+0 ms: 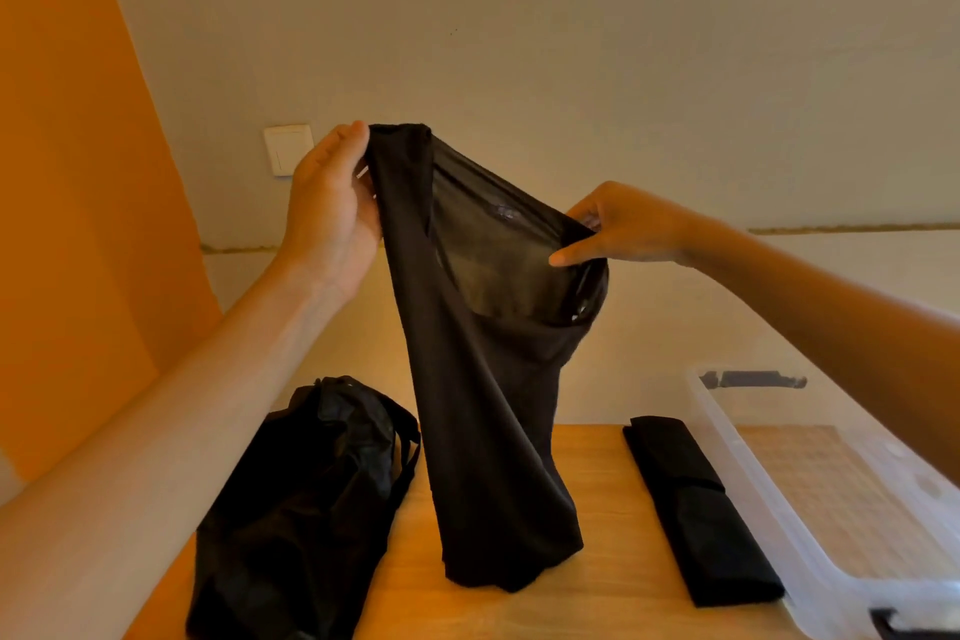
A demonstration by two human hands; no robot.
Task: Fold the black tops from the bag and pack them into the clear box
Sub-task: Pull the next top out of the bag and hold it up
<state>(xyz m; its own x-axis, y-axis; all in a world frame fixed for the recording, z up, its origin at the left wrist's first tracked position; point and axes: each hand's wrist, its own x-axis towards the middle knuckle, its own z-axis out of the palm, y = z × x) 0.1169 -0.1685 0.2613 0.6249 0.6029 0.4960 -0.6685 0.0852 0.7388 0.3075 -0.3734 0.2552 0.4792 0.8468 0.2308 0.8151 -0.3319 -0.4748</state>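
Fingers of left hand and right hand in pinch on edges of black top

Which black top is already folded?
The flat black top lying beside the clear box; the other top hangs unfolded between the left hand and right hand.
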